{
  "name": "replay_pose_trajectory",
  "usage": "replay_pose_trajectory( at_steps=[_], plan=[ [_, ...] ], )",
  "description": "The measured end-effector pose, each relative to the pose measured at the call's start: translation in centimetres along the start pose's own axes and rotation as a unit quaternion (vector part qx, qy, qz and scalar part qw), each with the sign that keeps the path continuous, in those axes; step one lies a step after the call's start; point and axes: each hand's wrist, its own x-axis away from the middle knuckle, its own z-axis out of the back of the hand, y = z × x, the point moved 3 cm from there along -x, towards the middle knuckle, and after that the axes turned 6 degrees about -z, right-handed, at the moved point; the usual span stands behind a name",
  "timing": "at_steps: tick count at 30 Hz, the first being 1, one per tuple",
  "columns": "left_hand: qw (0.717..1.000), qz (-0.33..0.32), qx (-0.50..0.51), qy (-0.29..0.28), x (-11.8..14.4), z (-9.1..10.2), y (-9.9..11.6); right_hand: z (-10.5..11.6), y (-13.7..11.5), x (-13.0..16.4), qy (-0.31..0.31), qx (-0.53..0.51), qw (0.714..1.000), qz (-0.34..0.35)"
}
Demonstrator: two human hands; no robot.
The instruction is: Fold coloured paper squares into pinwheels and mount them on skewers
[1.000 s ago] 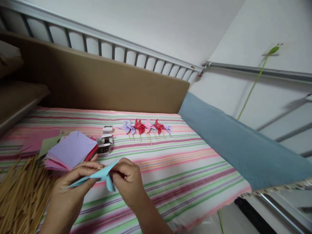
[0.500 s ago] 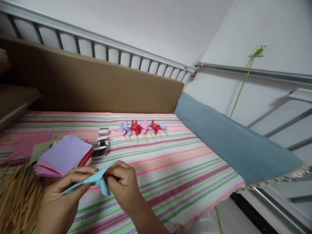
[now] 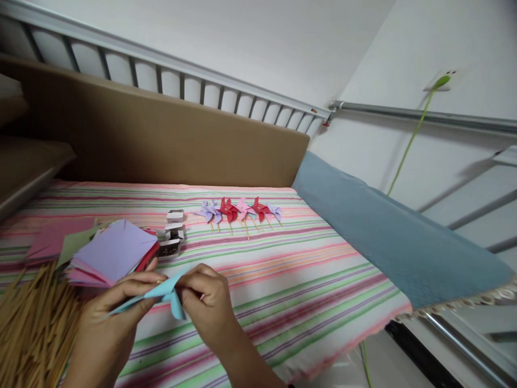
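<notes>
Near bed edge, hands (image 3: 161,307) pinching blue paper (image 3: 165,292)

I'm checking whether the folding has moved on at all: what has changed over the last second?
Very little. Both hands keep pinching the light blue paper, left hand and right hand in much the same grip; only the camera view shifts slightly. The stack of coloured sheets, the wooden sticks, the small boxes and the row of finished pinwheels stay put on the striped cloth.
</notes>
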Motion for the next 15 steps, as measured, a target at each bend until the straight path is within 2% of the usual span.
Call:
replay_pose_trajectory(
  at_steps=[4, 8, 11, 15],
  plan=[
    [0.999, 0.033, 0.003, 0.01, -0.2, 0.2, 0.0, 0.3, 0.0, -0.3, -0.025, 0.015, 1.0, -0.007],
    [0.992, 0.085, 0.059, 0.068, -1.2, 1.5, -0.4, 1.9, 0.7, -0.5, -0.063, 0.06, 0.996, -0.025],
    [0.985, 0.1, 0.116, 0.086, -1.9, 2.0, -0.7, 3.9, 1.4, 0.2, -0.045, 0.132, 0.989, -0.045],
    [0.979, 0.138, 0.135, 0.067, -1.7, 0.7, -1.1, 5.9, 2.5, 2.1, -0.021, 0.221, 0.973, -0.064]
  ],
)
